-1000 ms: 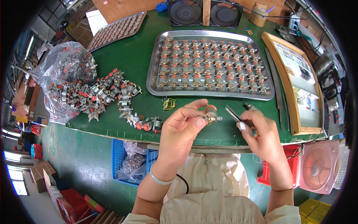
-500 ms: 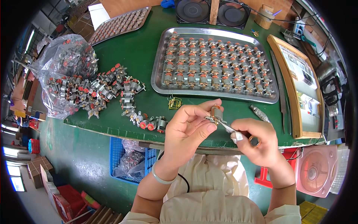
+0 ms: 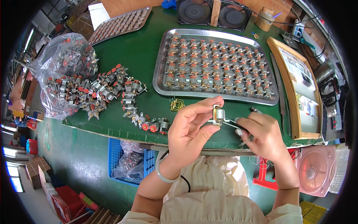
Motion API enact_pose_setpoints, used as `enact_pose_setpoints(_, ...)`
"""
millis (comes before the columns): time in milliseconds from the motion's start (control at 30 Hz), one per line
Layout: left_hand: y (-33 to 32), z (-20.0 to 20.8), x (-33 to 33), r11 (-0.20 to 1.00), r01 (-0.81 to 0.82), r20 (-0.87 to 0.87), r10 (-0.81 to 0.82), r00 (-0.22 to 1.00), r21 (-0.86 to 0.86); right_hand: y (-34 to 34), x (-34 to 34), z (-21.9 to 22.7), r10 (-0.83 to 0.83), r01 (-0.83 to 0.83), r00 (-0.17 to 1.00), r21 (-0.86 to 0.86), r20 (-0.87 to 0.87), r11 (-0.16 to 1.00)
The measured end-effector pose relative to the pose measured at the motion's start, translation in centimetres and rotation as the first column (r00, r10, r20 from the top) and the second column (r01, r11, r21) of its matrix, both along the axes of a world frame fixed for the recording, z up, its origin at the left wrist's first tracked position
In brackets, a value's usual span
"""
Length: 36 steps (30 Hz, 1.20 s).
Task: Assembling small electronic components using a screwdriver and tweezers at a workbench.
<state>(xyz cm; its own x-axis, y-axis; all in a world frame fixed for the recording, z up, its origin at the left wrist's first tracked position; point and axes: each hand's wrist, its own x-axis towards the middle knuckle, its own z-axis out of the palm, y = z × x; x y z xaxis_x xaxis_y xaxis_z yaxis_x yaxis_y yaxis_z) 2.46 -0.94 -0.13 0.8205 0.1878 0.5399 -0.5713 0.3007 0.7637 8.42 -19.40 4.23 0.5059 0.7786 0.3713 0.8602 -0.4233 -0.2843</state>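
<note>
My left hand (image 3: 190,136) pinches a small silver and brass motor-like part (image 3: 219,115) upright between thumb and fingers, above the table's front edge. From the right, my right hand (image 3: 263,136) is closed on tweezers (image 3: 233,124), their thin prongs reaching the part's lower right side. A second object, blurred, shows under the right fingers; its kind is unclear. Beyond the hands lies a metal tray (image 3: 159,74) with rows of similar parts, most with orange-red tops. Left of my left hand, loose parts (image 3: 130,100) trail from a heap beside a clear plastic bag (image 3: 56,59).
A bent yellow wire piece (image 3: 176,105) lies near the tray. A wood-framed board (image 3: 296,112) borders the right side. Another filled tray (image 3: 143,22) and two black fans (image 3: 194,11) stand at the back. Below are a blue basket (image 3: 115,160) and a pink fan (image 3: 315,170).
The motor-like part is turned in my left hand, showing more of its silver side. My right hand has shifted slightly right, with the tweezers now lying flatter against the part.
</note>
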Motion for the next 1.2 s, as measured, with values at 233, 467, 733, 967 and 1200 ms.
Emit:
enact_pose_setpoints(233, -0.3, -0.4, 0.2, 0.999, 0.037, 0.021, -0.038, 0.999, 0.014, 1.9, -1.0, 2.0, -0.019, 0.093, 0.946, 0.215, -0.324, 0.972)
enact_pose_setpoints(467, 0.4, -0.1, 0.1, 0.983, 0.052, -0.097, -0.069, 0.993, -0.176, 2.9, -0.9, 2.5, -0.009, 0.148, 0.893, 0.274, -0.451, 0.95)
enact_pose_setpoints(733, 0.8, 0.8, -0.1, 0.92, 0.149, -0.135, -0.21, 0.968, -0.364, 2.6, -0.6, 1.8, 0.013, 0.13, 0.87, 0.254, -0.493, 0.958)
enact_pose_setpoints(967, 0.8, 0.7, -0.1, 0.992, 0.004, 0.015, -0.003, 1.0, -0.123, 3.8, -0.8, 4.2, 0.087, 0.024, 0.91, 0.262, -0.405, 0.965)
enact_pose_setpoints(1200, 0.8, 0.7, 0.0, 0.994, -0.1, 0.131, 0.094, 0.987, 0.037, 4.5, -0.7, 4.5, 0.121, -0.087, 0.979, 0.202, -0.164, 0.976)
